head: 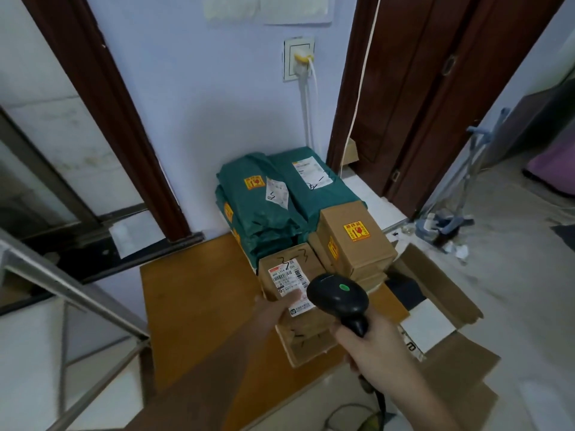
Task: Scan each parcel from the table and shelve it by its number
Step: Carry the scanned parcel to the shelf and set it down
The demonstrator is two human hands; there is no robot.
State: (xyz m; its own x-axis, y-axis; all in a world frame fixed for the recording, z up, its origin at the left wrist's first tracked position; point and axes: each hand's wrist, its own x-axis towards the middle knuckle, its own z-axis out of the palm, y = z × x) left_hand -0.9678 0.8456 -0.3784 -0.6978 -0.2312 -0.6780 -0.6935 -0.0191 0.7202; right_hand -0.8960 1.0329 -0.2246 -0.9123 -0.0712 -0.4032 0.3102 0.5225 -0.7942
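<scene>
A small cardboard parcel [281,269] with a white shipping label and a handwritten number on top sits on a stack of boxes on the wooden table [193,306]. My left hand [273,306] grips its near left edge, thumb across the label. My right hand [373,346] holds a black barcode scanner [339,298] by its handle, head just right of the label, green light lit. Behind stand green plastic mailers [273,197] and a brown box [354,237] with a yellow sticker.
A metal shelf frame [71,293] stands at the left. An open flattened carton [441,309] lies on the floor to the right of the table. Dark wooden doors [404,104] and a wall socket with a cable [300,60] are behind.
</scene>
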